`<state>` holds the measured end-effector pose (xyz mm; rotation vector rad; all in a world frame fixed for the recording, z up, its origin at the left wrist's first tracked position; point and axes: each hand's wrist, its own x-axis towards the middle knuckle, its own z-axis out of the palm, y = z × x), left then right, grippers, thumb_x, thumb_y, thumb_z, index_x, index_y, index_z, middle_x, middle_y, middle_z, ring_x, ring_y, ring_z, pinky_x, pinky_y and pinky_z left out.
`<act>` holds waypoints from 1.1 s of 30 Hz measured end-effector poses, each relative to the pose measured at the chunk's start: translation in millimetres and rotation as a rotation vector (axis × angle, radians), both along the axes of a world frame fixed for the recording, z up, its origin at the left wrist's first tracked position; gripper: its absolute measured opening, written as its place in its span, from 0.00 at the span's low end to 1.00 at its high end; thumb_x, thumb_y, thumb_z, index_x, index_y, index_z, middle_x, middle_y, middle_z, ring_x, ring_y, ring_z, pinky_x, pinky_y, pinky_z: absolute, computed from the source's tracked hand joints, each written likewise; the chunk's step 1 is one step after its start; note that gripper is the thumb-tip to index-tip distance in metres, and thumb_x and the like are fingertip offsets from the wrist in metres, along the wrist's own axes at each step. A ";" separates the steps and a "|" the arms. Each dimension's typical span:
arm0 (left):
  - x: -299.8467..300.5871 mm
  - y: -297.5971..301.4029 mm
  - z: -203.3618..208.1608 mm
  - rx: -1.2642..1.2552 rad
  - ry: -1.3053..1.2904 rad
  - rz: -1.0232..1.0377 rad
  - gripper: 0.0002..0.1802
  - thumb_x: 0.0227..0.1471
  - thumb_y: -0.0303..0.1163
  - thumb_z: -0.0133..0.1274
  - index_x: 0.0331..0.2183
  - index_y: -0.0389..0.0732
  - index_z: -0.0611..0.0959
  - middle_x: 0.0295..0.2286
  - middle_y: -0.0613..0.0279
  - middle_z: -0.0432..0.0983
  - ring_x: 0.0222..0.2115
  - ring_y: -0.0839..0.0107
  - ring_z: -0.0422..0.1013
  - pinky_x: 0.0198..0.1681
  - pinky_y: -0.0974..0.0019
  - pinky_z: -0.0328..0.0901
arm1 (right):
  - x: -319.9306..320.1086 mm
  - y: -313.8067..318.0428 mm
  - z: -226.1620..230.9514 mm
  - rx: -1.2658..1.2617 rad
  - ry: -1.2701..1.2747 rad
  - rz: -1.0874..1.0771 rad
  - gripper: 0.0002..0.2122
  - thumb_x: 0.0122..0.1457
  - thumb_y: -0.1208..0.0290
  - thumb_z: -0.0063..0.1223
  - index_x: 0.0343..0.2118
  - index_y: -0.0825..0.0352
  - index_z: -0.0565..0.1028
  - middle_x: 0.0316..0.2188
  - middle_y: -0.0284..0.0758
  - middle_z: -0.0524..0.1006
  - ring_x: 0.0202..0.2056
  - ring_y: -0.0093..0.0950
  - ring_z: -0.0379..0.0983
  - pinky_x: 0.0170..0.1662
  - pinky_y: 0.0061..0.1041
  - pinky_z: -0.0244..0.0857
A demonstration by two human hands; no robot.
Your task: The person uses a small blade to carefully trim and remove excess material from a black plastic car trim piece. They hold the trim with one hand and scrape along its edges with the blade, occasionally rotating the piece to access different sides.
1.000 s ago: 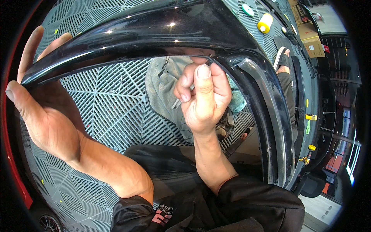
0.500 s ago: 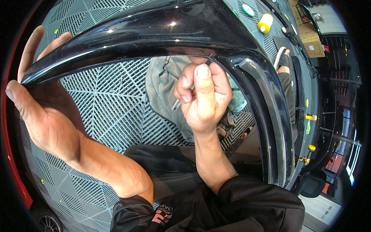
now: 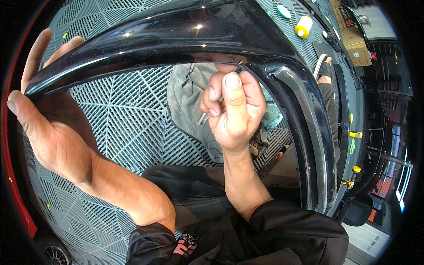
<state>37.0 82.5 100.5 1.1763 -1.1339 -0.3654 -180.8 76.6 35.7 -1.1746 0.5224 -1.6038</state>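
Note:
A glossy black curved car body panel [image 3: 154, 33] arches across the view, its narrow end at the left. My left hand [image 3: 62, 141] holds that narrow end in the fork between thumb and fingers, with the fingers reaching up behind it. My right hand [image 3: 236, 106] is closed in a pinch against the panel's inner lower edge, thumb facing me. Whatever the pinching fingertips grip is too small or hidden to make out. Right of this hand, a dull grey strip [image 3: 304, 119] runs down the panel's curved side.
Below lies grey slatted floor tiling [image 3: 128, 119] with a grey-green cloth [image 3: 187, 97] and a teal cloth [image 3: 271, 117]. A yellow roll [image 3: 303, 27] and a green-and-white disc [image 3: 284, 12] lie at upper right, near cardboard boxes [image 3: 355, 46]. Part of a red car [image 3: 20, 203] edges the left.

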 end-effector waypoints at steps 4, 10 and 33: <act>0.5 0.1 -0.2 -0.001 0.018 -0.010 0.39 0.71 0.54 0.23 0.62 0.30 0.69 0.49 0.39 0.79 0.55 0.57 0.75 0.67 0.56 0.59 | 0.4 0.0 0.9 0.002 0.030 -0.026 0.13 0.74 0.73 0.41 0.52 0.75 0.71 0.26 0.36 0.72 0.19 0.16 0.59 0.22 0.17 0.56; 1.8 0.5 -1.2 -0.003 0.005 -0.024 0.39 0.72 0.54 0.23 0.62 0.29 0.69 0.49 0.39 0.79 0.55 0.57 0.74 0.67 0.56 0.58 | 1.7 -0.1 2.7 -0.006 0.018 -0.019 0.13 0.73 0.72 0.42 0.52 0.75 0.72 0.26 0.34 0.72 0.19 0.16 0.60 0.22 0.17 0.56; 7.8 3.3 -0.7 -0.003 -0.030 -0.054 0.39 0.72 0.53 0.22 0.63 0.29 0.67 0.50 0.39 0.78 0.57 0.55 0.73 0.67 0.56 0.59 | 5.0 3.4 -5.0 0.007 0.002 -0.102 0.13 0.74 0.69 0.40 0.51 0.73 0.72 0.26 0.36 0.72 0.20 0.20 0.62 0.23 0.20 0.60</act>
